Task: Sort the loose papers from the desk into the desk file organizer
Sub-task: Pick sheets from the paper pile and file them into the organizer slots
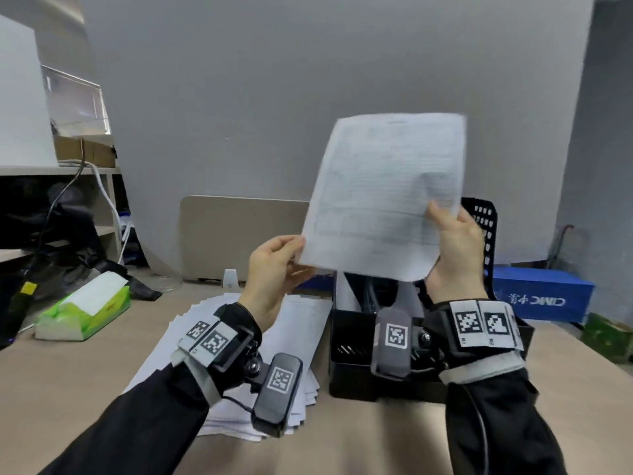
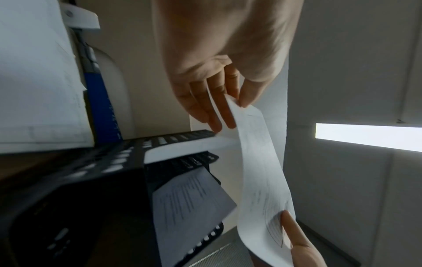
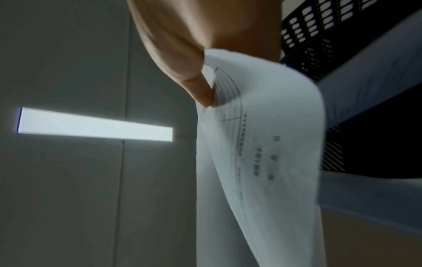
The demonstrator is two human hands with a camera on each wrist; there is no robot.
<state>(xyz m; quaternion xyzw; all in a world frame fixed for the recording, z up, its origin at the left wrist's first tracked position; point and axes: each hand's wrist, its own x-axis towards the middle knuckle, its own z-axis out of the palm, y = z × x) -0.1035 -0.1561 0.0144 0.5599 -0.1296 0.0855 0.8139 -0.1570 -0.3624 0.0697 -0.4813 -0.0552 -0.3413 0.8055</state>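
Observation:
I hold one printed sheet (image 1: pixel 387 197) upright in the air above the black mesh file organizer (image 1: pixel 349 365). My left hand (image 1: pixel 274 265) pinches its lower left corner between thumb and fingers (image 2: pixel 228 112). My right hand (image 1: pixel 455 252) pinches the lower right edge, thumb (image 3: pixel 203 94) on the printed side. The sheet (image 2: pixel 260 171) bows slightly between the two hands. A stack of loose papers (image 1: pixel 301 323) lies on the desk left of the organizer, under my left wrist. The organizer (image 2: pixel 95 180) holds filed sheets (image 2: pixel 191 200) in its slots.
A green tissue pack (image 1: pixel 85 306) lies at the desk's left. A blue box (image 1: pixel 544 299) sits behind the organizer on the right. A beige panel (image 1: pixel 239 234) stands at the back, with a grey wall behind it. Shelves with cables and dark bags fill the far left.

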